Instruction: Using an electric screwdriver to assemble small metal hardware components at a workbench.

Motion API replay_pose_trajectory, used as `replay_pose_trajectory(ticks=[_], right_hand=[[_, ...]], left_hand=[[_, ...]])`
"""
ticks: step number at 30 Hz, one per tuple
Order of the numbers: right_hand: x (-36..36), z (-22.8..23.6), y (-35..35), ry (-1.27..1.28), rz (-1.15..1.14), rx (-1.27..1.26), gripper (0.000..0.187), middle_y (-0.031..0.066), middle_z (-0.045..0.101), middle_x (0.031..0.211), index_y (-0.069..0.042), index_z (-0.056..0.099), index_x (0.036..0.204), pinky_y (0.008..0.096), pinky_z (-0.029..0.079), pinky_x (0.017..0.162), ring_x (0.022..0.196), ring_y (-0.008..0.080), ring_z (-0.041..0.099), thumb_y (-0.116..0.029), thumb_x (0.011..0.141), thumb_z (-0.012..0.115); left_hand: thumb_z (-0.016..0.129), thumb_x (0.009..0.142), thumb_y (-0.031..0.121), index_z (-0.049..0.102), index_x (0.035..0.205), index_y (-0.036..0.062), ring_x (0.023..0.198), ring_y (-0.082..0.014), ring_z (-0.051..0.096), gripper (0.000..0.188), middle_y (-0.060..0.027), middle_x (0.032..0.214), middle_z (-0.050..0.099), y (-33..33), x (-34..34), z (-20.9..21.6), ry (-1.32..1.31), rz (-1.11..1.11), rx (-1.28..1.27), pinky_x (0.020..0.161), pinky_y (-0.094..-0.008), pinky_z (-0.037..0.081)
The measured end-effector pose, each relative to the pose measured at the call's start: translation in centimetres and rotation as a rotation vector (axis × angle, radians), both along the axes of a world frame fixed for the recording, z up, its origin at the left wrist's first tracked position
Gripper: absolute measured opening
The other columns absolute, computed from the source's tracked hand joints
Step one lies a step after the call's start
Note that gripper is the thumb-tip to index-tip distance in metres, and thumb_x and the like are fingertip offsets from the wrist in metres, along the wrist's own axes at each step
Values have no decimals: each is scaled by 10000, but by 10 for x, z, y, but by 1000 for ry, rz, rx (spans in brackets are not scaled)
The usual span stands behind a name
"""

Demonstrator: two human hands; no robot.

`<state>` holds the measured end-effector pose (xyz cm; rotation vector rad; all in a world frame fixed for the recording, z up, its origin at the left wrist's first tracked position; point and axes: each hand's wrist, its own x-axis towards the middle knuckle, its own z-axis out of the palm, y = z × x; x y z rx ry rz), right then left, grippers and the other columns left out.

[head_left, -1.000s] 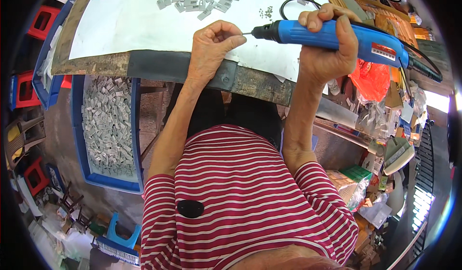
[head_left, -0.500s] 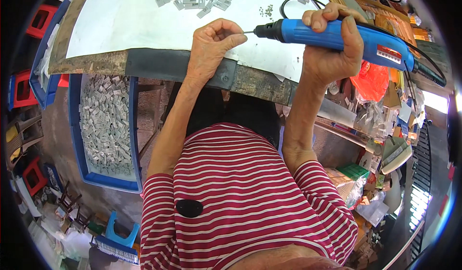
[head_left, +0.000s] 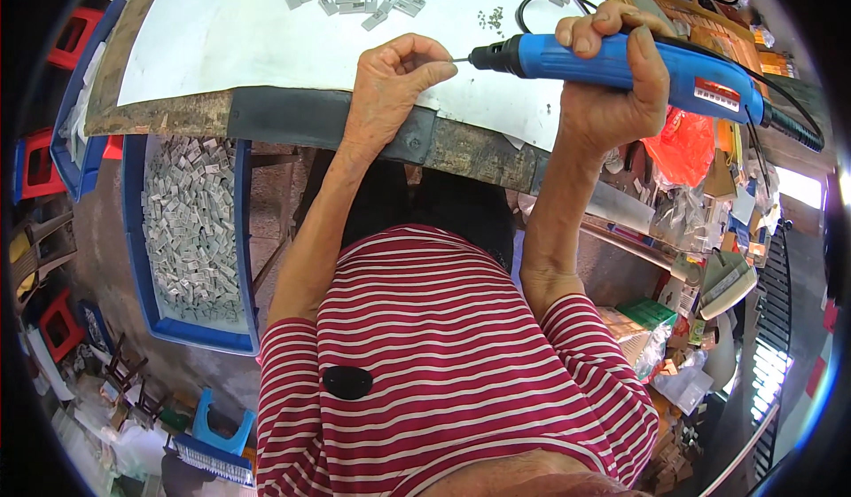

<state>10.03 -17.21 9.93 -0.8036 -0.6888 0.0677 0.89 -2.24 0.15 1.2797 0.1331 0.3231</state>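
Note:
My right hand (head_left: 612,98) is wrapped round the blue body of an electric screwdriver (head_left: 554,59), held level above the table with its thin bit pointing left. The bit's end reaches the fingertips of my left hand (head_left: 390,85), closed in a pinch at the table's front edge. Whatever sits between that thumb and forefinger is too hidden to name. Beyond the hands, small flat grey rectangular pieces (head_left: 381,2) lie scattered on a white sheet (head_left: 239,40). A little pile of tiny parts (head_left: 490,20) lies past the screwdriver's nose.
Below the table on the left stands a blue bin (head_left: 136,240) full of similar grey pieces. A black cable (head_left: 525,11) loops behind the screwdriver. At the right are a red plastic bag (head_left: 683,147) and stacked clutter. A blue stool (head_left: 226,430) stands lower left.

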Motion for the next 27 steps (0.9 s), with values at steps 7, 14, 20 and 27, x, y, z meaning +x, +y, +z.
replay_pose_trajectory(ticks=[7, 14, 20, 27], right_hand=[[6, 2, -3, -207, 142, -76, 250, 161, 529, 835, 1, 519, 1030, 407, 416, 645, 624, 213, 512, -107, 814, 455], [-9, 0, 11, 15, -85, -62, 150, 148, 546, 819, -31, 518, 961, 407, 423, 654, 631, 213, 521, -94, 831, 480], [-3, -4, 6, 134, -144, -16, 114, 127, 562, 806, -53, 517, 925, 400, 424, 674, 647, 212, 533, -116, 831, 529], [-3, -6, 6, 108, -150, -39, 121, 130, 563, 811, -35, 512, 919, 399, 421, 673, 647, 211, 532, -110, 825, 523]], left_hand=[[673, 771, 69, 658, 834, 37, 621, -29, 480, 73, 35, 695, 582, -3, -1, 2, 30, 15, 103, 571, -176, 397], [623, 811, 60, 615, 838, 17, 643, -43, 465, 51, 28, 712, 553, -7, -2, 0, -10, 59, 212, 587, -194, 402], [616, 819, 67, 607, 856, 14, 638, -46, 461, 66, 24, 704, 541, -8, -3, 3, 6, 54, 231, 580, -195, 399], [611, 816, 69, 608, 855, 12, 601, -41, 435, 70, 28, 677, 523, -8, -2, 1, 29, 65, 267, 542, -195, 384]])
